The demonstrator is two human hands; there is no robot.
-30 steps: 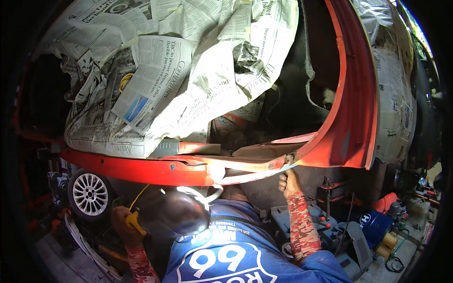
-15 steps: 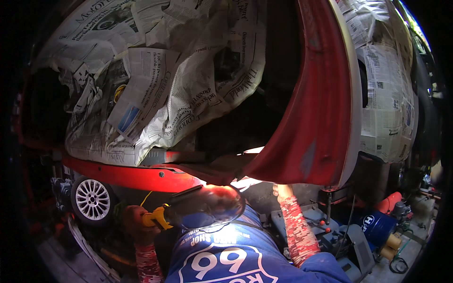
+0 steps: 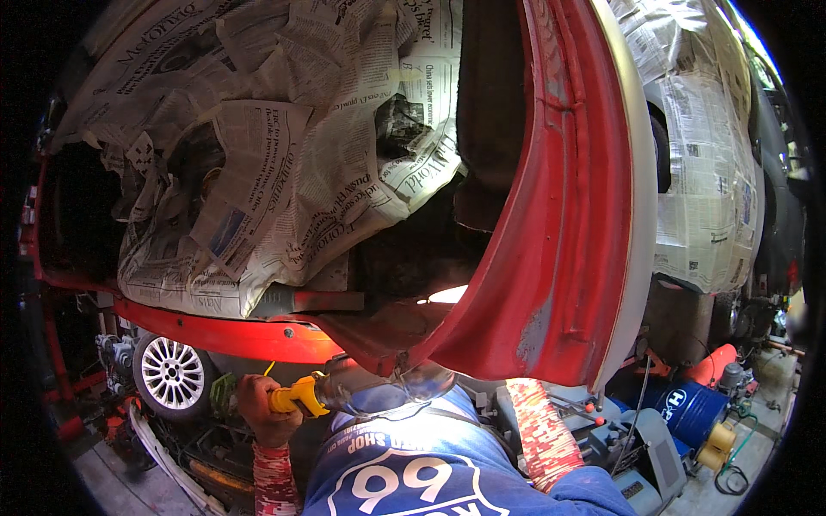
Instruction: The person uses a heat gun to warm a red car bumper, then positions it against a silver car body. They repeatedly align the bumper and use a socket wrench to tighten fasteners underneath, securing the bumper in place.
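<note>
My left hand (image 3: 265,408) is closed round the yellow handle (image 3: 301,396) of a tool in front of my body. Beside the handle is a dark, glossy, rounded part (image 3: 379,387), partly see-through; I cannot make out its kind. My right forearm (image 3: 544,434), in a red patterned sleeve, reaches up under a red car body panel (image 3: 568,215). The panel's lower edge hides my right hand. A bright light shows at the panel's inner edge. To the left runs the car's red sill (image 3: 232,331).
Newspaper (image 3: 267,172) covers the car's interior, with more over a rounded part (image 3: 705,189) at the right. A silver wheel (image 3: 172,374) stands at lower left. A grey machine (image 3: 645,460) is by my right arm, with a blue drum (image 3: 688,417) beyond it.
The view has shifted, and the red panel now reaches lower in it. My right hand, visible before, has gone behind the panel's edge. My left hand still grips the yellow handle.
</note>
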